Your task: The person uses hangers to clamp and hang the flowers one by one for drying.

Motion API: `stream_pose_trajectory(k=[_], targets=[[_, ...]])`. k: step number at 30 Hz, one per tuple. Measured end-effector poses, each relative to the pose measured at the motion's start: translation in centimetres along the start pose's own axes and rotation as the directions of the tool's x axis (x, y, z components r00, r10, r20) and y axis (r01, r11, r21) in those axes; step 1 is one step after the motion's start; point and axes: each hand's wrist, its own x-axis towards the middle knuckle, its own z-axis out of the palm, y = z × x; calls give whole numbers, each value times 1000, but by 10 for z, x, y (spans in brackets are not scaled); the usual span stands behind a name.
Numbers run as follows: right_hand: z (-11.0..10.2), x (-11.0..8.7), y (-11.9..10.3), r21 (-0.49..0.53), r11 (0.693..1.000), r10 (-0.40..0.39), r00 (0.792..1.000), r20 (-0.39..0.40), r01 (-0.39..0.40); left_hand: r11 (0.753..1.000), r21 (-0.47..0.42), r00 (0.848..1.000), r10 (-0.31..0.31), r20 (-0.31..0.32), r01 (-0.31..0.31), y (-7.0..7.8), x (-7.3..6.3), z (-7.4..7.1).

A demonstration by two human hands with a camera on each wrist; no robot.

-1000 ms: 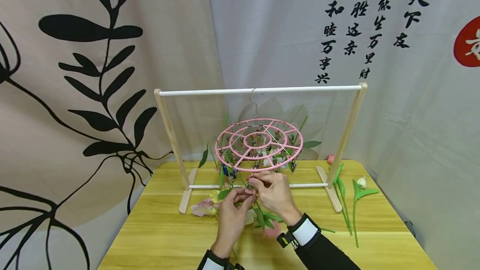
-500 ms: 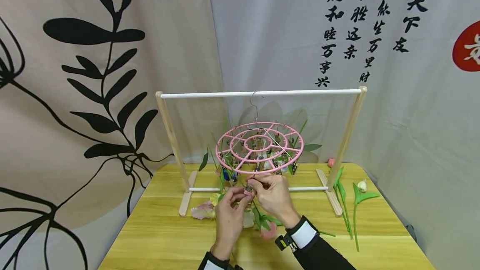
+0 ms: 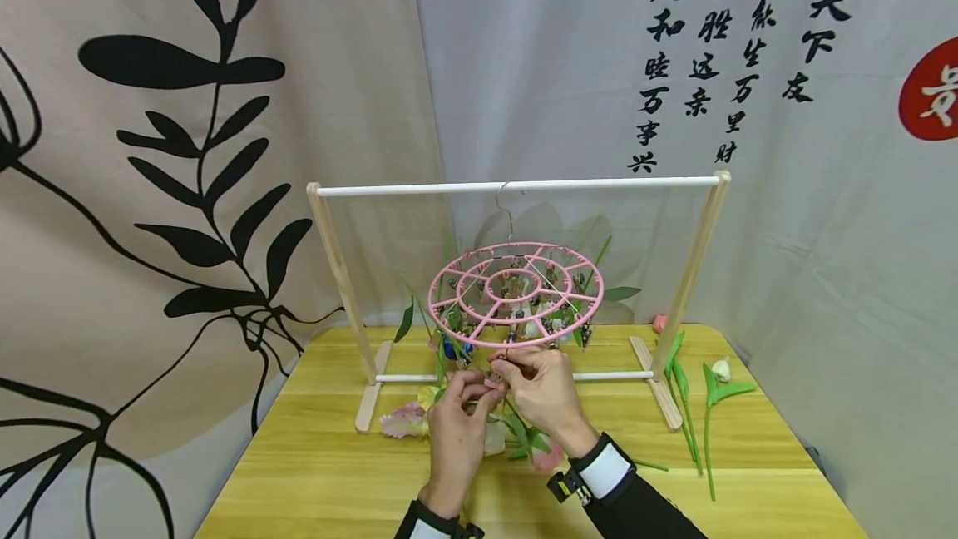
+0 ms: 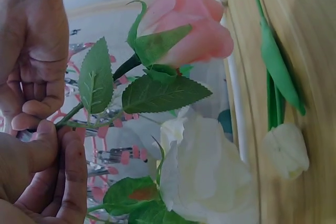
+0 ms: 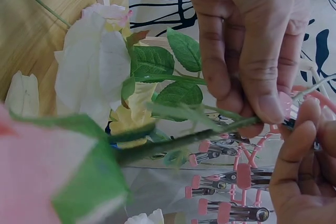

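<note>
A pink clip rack (image 3: 516,294) hangs by its hook, its clips dangling below the ring. At its front edge my two hands meet. My left hand (image 3: 458,431) pinches the green stem of a pink rose (image 4: 184,30) beside a pink clip tip (image 5: 284,103). My right hand (image 3: 550,393) grips the metal part of that clip, mostly hidden by the fingers. The rose hangs head down, its leaves (image 4: 165,94) below the fingers. A white rose (image 4: 207,171) hangs close by in the left wrist view.
The rack hangs from a white bar (image 3: 599,184) on a wooden stand (image 3: 335,273). A pink-white flower (image 3: 404,421) and a yellow one (image 5: 134,124) are left of the hands. A white tulip (image 3: 721,369) lies on the table (image 3: 314,472) at right.
Both hands stay together at the clip, with slight finger shifts. The pink rose's head sways a little left, then back right.
</note>
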Motion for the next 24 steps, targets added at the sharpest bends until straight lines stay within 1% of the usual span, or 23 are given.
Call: stream_pose_trajectory(k=[3,5,7,10,15,19,24], targets=[[0,0,0,-8,1000,-13,1000,-6,13,996,61,998,62,6,-63,1,-2,-1],[-1,0,-1,-10,1000,-24,1000,-9,24,987,101,993,122,8,-122,2,-3,-1],[-2,0,-1,-20,999,-35,999,-13,35,977,131,986,169,9,-168,4,-3,-2],[-2,0,-1,-25,999,-38,999,-16,38,969,148,980,200,12,-200,5,-3,-2],[-2,-3,-1,-26,1000,7,1000,-4,-8,974,142,985,173,29,-175,4,-2,-3],[-3,-5,1,-26,997,67,998,20,-66,985,108,991,128,48,-133,1,-2,-2],[-5,-7,3,-17,993,120,990,76,-119,996,64,996,66,59,-69,-2,-2,-2]])
